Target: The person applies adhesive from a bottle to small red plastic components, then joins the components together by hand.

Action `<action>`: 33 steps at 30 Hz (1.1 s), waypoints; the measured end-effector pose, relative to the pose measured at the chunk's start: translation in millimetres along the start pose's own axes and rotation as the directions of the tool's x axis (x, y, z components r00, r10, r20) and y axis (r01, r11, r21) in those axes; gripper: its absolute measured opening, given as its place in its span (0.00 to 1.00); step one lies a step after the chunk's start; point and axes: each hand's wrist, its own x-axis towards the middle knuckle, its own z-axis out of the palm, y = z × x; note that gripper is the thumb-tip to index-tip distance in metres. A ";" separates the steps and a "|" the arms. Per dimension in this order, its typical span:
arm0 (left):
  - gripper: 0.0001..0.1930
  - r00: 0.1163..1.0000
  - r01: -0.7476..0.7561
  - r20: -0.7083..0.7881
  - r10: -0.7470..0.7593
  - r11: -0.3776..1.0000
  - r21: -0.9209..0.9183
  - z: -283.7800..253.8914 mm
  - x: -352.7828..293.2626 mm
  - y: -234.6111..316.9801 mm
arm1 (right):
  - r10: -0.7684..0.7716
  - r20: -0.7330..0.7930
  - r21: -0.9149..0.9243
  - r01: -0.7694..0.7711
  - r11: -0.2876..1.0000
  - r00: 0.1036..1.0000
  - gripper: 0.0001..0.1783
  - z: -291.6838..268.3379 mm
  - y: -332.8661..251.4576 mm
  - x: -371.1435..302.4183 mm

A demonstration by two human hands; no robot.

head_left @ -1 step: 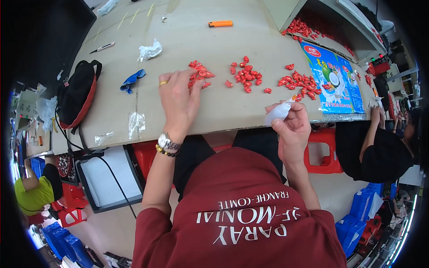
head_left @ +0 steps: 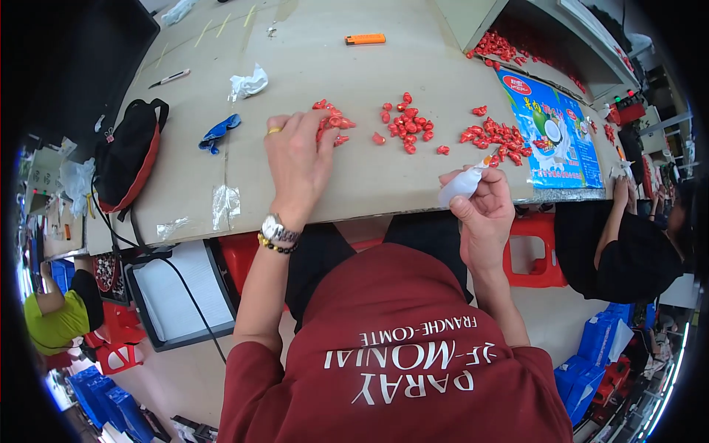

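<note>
My left hand [head_left: 299,159] rests low over the table beside a small cluster of shiny red pieces [head_left: 336,122]. Its thumb stands apart from the bent fingers, and I see nothing held between them; some fingertips are hidden. In my right hand [head_left: 487,203] is a small white squeeze bottle [head_left: 459,186] with a narrow orange tip, tilted toward the far right. Just beyond that tip lies a spread of red pieces [head_left: 496,139]. Another group of red pieces [head_left: 408,125] sits between the two hands. What the red pieces are, I cannot tell.
Farther off lie an orange lighter [head_left: 365,39], crumpled white tissue [head_left: 249,81] and a blue crumpled wrapper [head_left: 219,134]. A black and red bag [head_left: 131,155] is at the left. A blue printed cardboard sheet [head_left: 550,133] lies right, below a shelf with more red pieces. A co-worker [head_left: 617,236] sits at right.
My left hand has shifted very slightly away from me and to the right, beside the red cluster. My right hand and the squeeze bottle stay almost in place.
</note>
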 end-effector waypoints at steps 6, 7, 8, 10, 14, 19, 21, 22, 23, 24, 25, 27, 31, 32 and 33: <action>0.07 0.951 -0.053 0.303 0.063 0.998 -0.041 11.4 21.7 -21.1 | -0.001 -0.014 -0.002 0.001 1.000 1.000 0.22 -1.9 2.9 11.6; 0.08 0.933 -0.065 0.350 0.088 0.995 -0.077 11.0 24.4 -25.1 | 0.002 -0.022 0.000 -0.002 1.000 1.000 0.22 -2.3 3.8 14.2; 0.08 0.911 -0.075 0.395 0.114 0.991 -0.114 11.1 27.7 -27.4 | 0.009 -0.024 0.003 -0.009 1.000 1.000 0.22 -2.6 4.6 17.6; 0.08 0.896 -0.071 0.425 0.127 0.987 -0.144 12.0 32.7 -29.1 | 0.022 -0.014 0.013 -0.022 1.000 1.000 0.22 -3.1 6.1 25.3; 0.08 0.838 -0.116 0.509 0.194 0.977 -0.181 11.0 48.6 -28.5 | 0.044 -0.023 0.019 -0.043 0.999 0.999 0.22 -2.9 14.5 46.1; 0.06 0.828 -0.223 0.484 0.284 0.958 -0.180 17.2 54.1 -35.2 | 0.047 0.024 0.038 -0.048 0.998 0.999 0.25 -2.4 30.4 68.6; 0.05 0.826 -0.254 0.474 0.303 0.953 -0.167 19.6 52.8 -30.6 | 0.055 0.071 0.116 -0.063 0.991 0.996 0.25 0.4 36.3 74.0; 0.05 0.898 -0.044 0.415 0.148 0.967 -0.252 20.2 49.5 -24.5 | 0.053 0.120 0.192 -0.075 0.979 0.991 0.25 3.4 39.5 75.8; 0.05 0.929 0.161 0.370 -0.027 0.927 -0.338 19.3 46.0 -17.5 | 0.099 0.157 0.262 -0.138 0.955 0.983 0.25 8.6 39.3 75.5; 0.05 0.925 0.168 0.379 -0.030 0.927 -0.336 16.8 42.8 -9.5 | 0.108 0.152 0.263 -0.145 0.954 0.982 0.25 13.4 42.2 75.7; 0.06 0.880 0.437 0.424 -0.216 0.718 -0.541 13.6 39.6 -0.4 | 0.154 0.225 0.338 -0.225 0.914 0.962 0.24 18.0 45.2 76.0; 0.07 0.756 0.649 0.536 -0.376 0.324 -0.688 9.8 28.2 14.8 | 0.192 0.331 0.389 -0.319 0.864 0.924 0.22 25.2 54.4 76.5; 0.08 0.649 0.692 0.647 -0.401 -0.043 -0.720 9.5 -1.3 28.1 | 0.221 0.301 0.388 -0.331 0.860 0.928 0.22 35.3 62.5 82.7; 0.08 0.642 0.696 0.651 -0.404 -0.048 -0.716 12.4 -5.9 29.4 | 0.224 0.280 0.365 -0.320 0.875 0.933 0.22 35.0 61.4 85.5; 0.09 0.651 0.665 0.647 -0.396 -0.113 -0.738 15.1 -10.6 29.8 | 0.226 0.260 0.341 -0.308 0.888 0.939 0.21 34.1 60.8 87.6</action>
